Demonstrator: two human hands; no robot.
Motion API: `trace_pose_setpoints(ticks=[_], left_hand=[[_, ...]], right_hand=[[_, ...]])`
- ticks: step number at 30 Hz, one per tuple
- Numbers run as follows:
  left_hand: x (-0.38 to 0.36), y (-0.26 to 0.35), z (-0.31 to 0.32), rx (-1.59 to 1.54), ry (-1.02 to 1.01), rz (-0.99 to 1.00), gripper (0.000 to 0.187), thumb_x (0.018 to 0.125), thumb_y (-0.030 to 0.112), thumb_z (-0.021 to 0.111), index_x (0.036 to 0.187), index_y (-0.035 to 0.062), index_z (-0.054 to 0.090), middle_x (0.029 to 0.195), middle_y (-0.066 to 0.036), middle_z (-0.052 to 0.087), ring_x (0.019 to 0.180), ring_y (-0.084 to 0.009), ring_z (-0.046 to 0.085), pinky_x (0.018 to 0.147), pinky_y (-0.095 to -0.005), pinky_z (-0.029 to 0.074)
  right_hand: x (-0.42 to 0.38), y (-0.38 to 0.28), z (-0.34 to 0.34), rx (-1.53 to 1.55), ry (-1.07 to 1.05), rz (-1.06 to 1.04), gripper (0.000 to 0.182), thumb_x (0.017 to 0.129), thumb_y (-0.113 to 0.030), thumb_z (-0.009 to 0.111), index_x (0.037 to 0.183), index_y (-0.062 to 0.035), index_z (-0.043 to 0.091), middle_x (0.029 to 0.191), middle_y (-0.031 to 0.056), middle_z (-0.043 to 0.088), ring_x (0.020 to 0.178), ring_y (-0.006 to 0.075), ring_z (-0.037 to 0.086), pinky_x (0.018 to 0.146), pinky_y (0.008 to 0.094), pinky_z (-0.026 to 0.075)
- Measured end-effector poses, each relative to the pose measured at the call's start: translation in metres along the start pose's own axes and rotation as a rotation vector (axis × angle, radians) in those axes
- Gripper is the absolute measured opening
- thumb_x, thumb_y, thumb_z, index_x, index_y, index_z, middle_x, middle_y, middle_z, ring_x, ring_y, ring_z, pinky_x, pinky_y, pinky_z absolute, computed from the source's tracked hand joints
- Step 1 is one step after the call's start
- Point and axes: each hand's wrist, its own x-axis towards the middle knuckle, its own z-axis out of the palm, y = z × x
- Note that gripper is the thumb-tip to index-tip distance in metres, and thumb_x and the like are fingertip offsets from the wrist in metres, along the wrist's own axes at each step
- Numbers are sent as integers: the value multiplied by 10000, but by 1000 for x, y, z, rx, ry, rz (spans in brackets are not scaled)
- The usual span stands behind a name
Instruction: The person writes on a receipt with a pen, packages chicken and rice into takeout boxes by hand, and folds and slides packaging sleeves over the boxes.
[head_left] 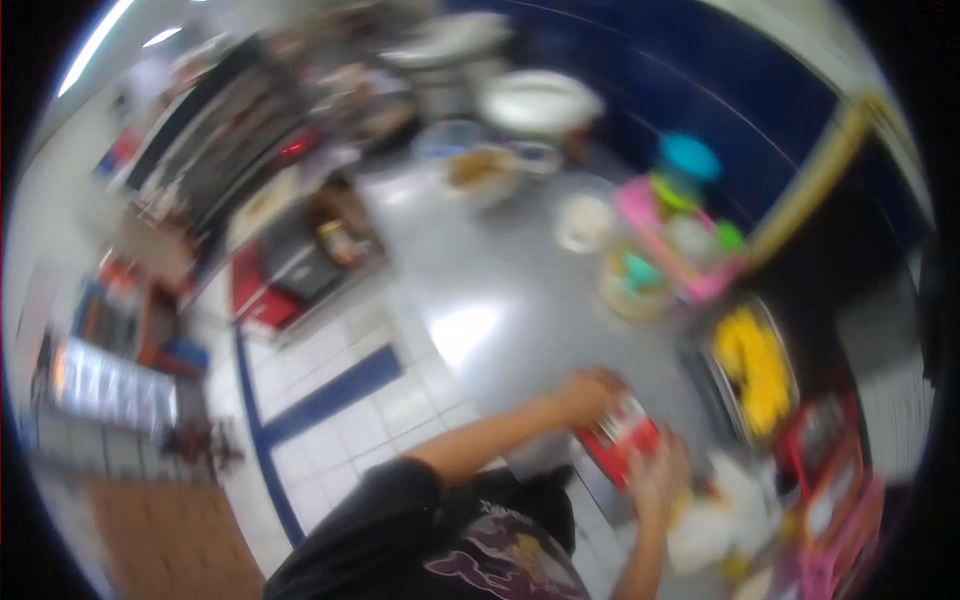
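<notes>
A grey counter ran away from the viewer, blurred. On it stood a white bowl and a pink rack with a teal lid above. A tray of yellow food sat near the rack. White floor tiles lay alongside.

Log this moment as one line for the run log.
left hand: holds top edge of red packet | right hand: holds its lower edge | surface: steel counter | nearby: tray of yellow food | view: blurred
</notes>
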Motion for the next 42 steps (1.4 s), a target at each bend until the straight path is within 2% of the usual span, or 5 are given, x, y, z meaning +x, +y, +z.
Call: trace_pose_setpoints(ticks=[5, 11, 21, 28, 42], left_hand=[[-18, -10, 37, -256, -104, -89, 824, 869, 412, 641, 1567, 168, 276, 1615, -227, 225, 1469, -380, 298, 1105, -602, 346], [-74, -32, 14, -1088, 502, -170, 482, 1065, 374, 413, 1446, 85, 477, 1393, -207, 543, 1259, -337, 563, 1004, -427, 489], [-482, -226, -118, -457, 994, -608, 284, 983, 329, 580, 1097, 83, 665, 815, -131, 668, 722, -333, 670, 628, -428, 529], [-585, -343, -147, -229, 1213, -819, 149, 935, 186, 673, 861, 57, 656, 670, -148, 606, 603, -333, 632, 525, -415, 475], [-724, -712, -281, -744, 1213, -1232, 469, 1039, 433, 444, 846, 47, 629, 758, -221, 656, 751, -446, 642, 676, -497, 490]], right_hand=[[20, 53, 28, 362, 87, -112, 799, 896, -490, 655, 1480, -11, 394, 1471, 232, 456, 1369, 385, 436, 1133, 501, 347], [77, -112, 29, 1365, -413, 114, 818, 946, -512, 596, 1511, 10, 316, 1517, 212, 397, 1393, 374, 400, 1146, 515, 322], [70, -512, 207, 1741, -1603, 300, 912, 954, -622, 502, 1557, -6, 203, 1585, 195, 288, 1450, 366, 310, 1171, 532, 269], [106, -703, 242, 1629, -2052, -125, 976, 950, -719, 360, 1597, -60, 44, 1637, 181, 173, 1493, 368, 225, 1179, 580, 233], [350, -979, 386, 1583, -1847, 171, 847, 931, -771, 225, 1597, -259, 115, 1458, 274, 460, 1133, 445, 622, 799, 576, 587]])
